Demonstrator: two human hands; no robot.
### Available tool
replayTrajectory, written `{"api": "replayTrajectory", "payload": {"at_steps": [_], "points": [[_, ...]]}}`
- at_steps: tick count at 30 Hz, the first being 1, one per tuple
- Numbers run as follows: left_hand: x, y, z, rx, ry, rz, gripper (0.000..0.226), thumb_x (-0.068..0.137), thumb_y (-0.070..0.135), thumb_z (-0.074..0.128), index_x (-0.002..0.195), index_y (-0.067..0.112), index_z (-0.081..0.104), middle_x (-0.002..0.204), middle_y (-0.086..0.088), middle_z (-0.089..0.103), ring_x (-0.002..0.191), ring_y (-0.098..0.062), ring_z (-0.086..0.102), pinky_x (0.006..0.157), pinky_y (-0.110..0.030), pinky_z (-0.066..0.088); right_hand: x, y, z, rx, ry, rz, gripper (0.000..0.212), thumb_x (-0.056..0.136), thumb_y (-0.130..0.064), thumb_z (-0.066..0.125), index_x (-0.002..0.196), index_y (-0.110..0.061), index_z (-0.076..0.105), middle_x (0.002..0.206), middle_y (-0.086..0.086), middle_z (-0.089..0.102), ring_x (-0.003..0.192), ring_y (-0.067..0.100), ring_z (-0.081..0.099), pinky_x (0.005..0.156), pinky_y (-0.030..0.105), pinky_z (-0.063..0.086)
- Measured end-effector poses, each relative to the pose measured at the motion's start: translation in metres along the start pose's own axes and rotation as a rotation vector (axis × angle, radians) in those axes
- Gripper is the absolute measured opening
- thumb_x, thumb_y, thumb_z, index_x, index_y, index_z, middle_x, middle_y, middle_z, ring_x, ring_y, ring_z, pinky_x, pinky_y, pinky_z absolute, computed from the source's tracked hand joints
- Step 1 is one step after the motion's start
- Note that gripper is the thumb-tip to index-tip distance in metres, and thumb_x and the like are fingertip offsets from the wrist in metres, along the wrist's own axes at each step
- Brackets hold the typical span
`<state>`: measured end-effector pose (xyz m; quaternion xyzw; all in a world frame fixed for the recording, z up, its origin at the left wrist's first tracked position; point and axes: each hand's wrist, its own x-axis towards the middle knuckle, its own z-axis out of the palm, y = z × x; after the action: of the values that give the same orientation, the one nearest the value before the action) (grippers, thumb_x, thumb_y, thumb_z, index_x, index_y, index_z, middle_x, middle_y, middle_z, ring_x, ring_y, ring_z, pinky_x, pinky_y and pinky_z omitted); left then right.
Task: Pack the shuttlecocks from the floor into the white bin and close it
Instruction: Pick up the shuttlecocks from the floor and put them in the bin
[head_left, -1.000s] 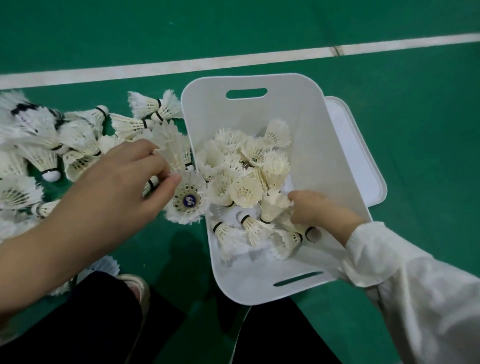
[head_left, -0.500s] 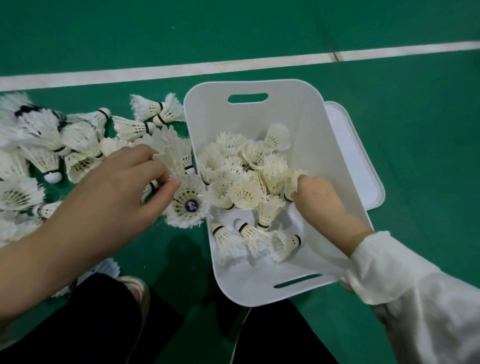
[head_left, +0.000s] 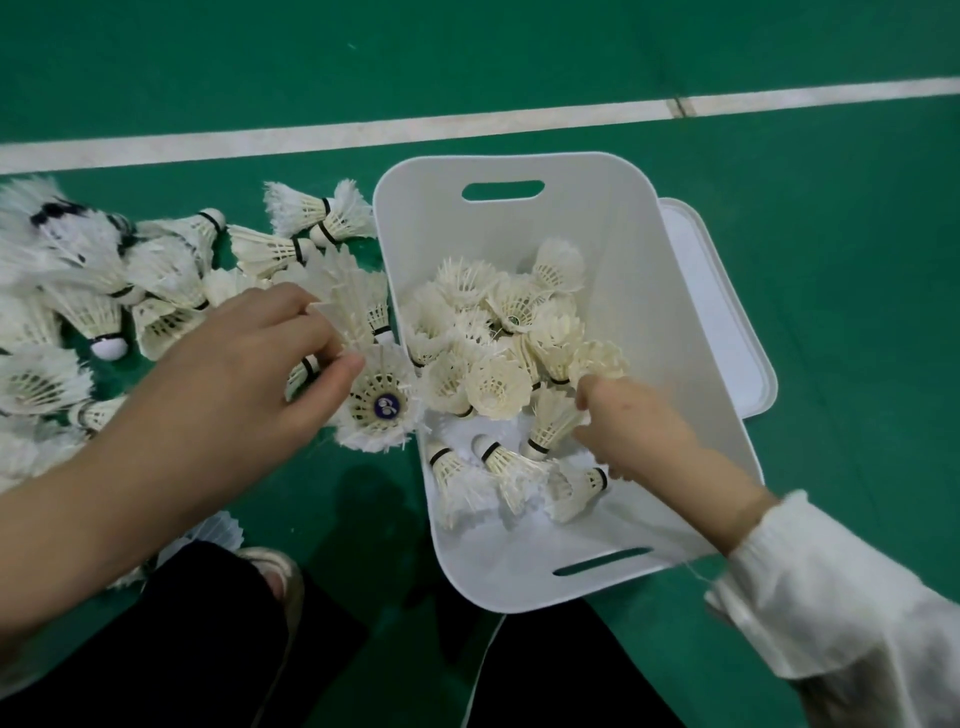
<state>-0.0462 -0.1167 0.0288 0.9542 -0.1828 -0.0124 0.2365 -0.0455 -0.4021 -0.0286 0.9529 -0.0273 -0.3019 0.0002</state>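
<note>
Mid-packing, as we judge it: the white bin (head_left: 670, 332) sits open on the green floor (head_left: 831, 260), its bottom partly covered by a loose heap of shuttlecocks (head_left: 498, 364), while a larger scatter of shuttlecocks on the floor (head_left: 104, 291) lies to its left, up to the bin's left wall. The lid (head_left: 727, 312) lies flat against the far right side of the bin, partly tucked under it, so closing is not yet in hand. We note the two hands well apart. The left hand (head_left: 234, 384) is over the floor pile just beside the bin's left wall, fingers curled and pinched on a small cluster of shuttles (head_left: 358, 306); one shuttlecock with a dark blue cork label (head_left: 384, 408) sits at the thumb tip, though we cannot tell whether it is in the grasp or only touching. The right hand (head_left: 628, 426), in a white sleeve (head_left: 831, 613), is down inside the bin at the right edge of the heap, fingers bent among the feathers; whether it grips one or merely presses them aside we cannot tell. Next move, in our reading: lift the left cluster over the near wall and let it go onto the bare bottom at the near end. It calls for a light pinch, since feathers crush, and a clear lift so the skirts do not snag the rim. Many shuttles remain outside.
</note>
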Motion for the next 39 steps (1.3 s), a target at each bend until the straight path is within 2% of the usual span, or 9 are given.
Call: {"api": "replayTrajectory", "payload": {"at_steps": [2, 5, 9, 14, 20, 30, 33, 37, 39], "points": [[-0.002, -0.001, 0.001, -0.006, 0.000, 0.001, 0.034, 0.085, 0.046, 0.037, 0.070, 0.020, 0.053, 0.076, 0.006, 0.045, 0.075, -0.011, 0.040, 0.064, -0.027, 0.027, 0.004, -0.006, 0.012, 0.018, -0.095, 0.027, 0.018, 0.086, -0.011, 0.051, 0.103, -0.008, 0.055, 0.096, 0.012, 0.066, 0.076, 0.029, 0.062, 0.064, 0.030, 0.048], [-0.003, -0.004, -0.001, -0.015, 0.016, 0.001, 0.034, 0.086, 0.044, 0.039, 0.071, 0.018, 0.055, 0.076, 0.005, 0.046, 0.075, -0.015, 0.044, 0.065, -0.031, 0.033, 0.010, -0.013, 0.022, -0.050, 0.003, 0.034, 0.022, 0.086, -0.004, 0.047, 0.106, -0.007, 0.052, 0.098, 0.011, 0.066, 0.085, 0.030, 0.061, 0.063, 0.030, 0.044], [-0.001, -0.006, -0.002, 0.007, 0.022, -0.010, 0.035, 0.086, 0.044, 0.039, 0.071, 0.016, 0.056, 0.076, 0.005, 0.045, 0.074, -0.014, 0.043, 0.064, -0.029, 0.030, 0.013, -0.016, 0.018, -0.079, 0.153, 0.018, 0.040, 0.086, -0.004, 0.049, 0.121, -0.008, 0.031, 0.070, 0.004, 0.049, 0.061, 0.026, 0.048, 0.045, 0.027, 0.031], [0.000, -0.002, -0.001, -0.011, 0.003, -0.016, 0.035, 0.085, 0.045, 0.037, 0.071, 0.018, 0.055, 0.079, 0.004, 0.049, 0.078, -0.010, 0.040, 0.066, -0.026, 0.029, 0.016, -0.013, 0.017, -0.149, 0.062, -0.017, 0.027, 0.087, -0.004, 0.045, 0.113, -0.009, 0.052, 0.106, 0.012, 0.061, 0.097, 0.032, 0.060, 0.065, 0.032, 0.041], [-0.002, -0.006, 0.001, -0.018, 0.001, -0.017, 0.035, 0.085, 0.045, 0.038, 0.071, 0.018, 0.055, 0.081, 0.004, 0.050, 0.080, -0.011, 0.042, 0.067, -0.028, 0.031, 0.009, -0.017, 0.017, -0.257, -0.001, -0.003, 0.018, 0.087, -0.002, 0.049, 0.103, -0.005, 0.057, 0.093, 0.011, 0.059, 0.095, 0.030, 0.061, 0.064, 0.031, 0.043], [-0.002, -0.006, -0.001, -0.012, -0.005, -0.033, 0.034, 0.086, 0.046, 0.038, 0.072, 0.020, 0.055, 0.080, 0.006, 0.049, 0.080, -0.010, 0.042, 0.065, -0.021, 0.024, 0.014, -0.014, 0.019, -0.359, -0.094, 0.125, 0.025, 0.091, -0.003, 0.047, 0.113, -0.008, 0.058, 0.116, 0.006, 0.061, 0.107, 0.023, 0.060, 0.071, 0.028, 0.048], [-0.001, -0.005, -0.001, -0.020, -0.015, -0.028, 0.035, 0.086, 0.047, 0.037, 0.072, 0.019, 0.055, 0.080, 0.006, 0.048, 0.079, -0.012, 0.044, 0.066, -0.024, 0.028, 0.016, -0.008, 0.024, -0.210, -0.154, 0.140, 0.025, 0.093, -0.010, 0.046, 0.115, -0.004, 0.054, 0.119, 0.011, 0.059, 0.109, 0.027, 0.058, 0.079, 0.031, 0.048], [-0.003, -0.003, -0.003, -0.018, -0.018, -0.003, 0.032, 0.086, 0.044, 0.038, 0.072, 0.019, 0.053, 0.077, 0.006, 0.046, 0.076, -0.011, 0.042, 0.065, -0.023, 0.026, 0.012, -0.011, 0.021, -0.063, -0.096, 0.142, 0.007, 0.086, -0.008, 0.051, 0.084, -0.003, 0.056, 0.104, 0.016, 0.065, 0.087, 0.028, 0.062, 0.076, 0.032, 0.051], [-0.003, -0.002, -0.004, -0.026, -0.016, -0.007, 0.031, 0.086, 0.044, 0.038, 0.071, 0.020, 0.053, 0.077, 0.007, 0.046, 0.075, -0.009, 0.041, 0.065, -0.019, 0.024, 0.009, -0.015, 0.019, -0.070, -0.069, 0.089, 0.023, 0.084, -0.001, 0.048, 0.063, -0.010, 0.042, 0.095, 0.016, 0.067, 0.084, 0.029, 0.066, 0.070, 0.032, 0.054]]}}
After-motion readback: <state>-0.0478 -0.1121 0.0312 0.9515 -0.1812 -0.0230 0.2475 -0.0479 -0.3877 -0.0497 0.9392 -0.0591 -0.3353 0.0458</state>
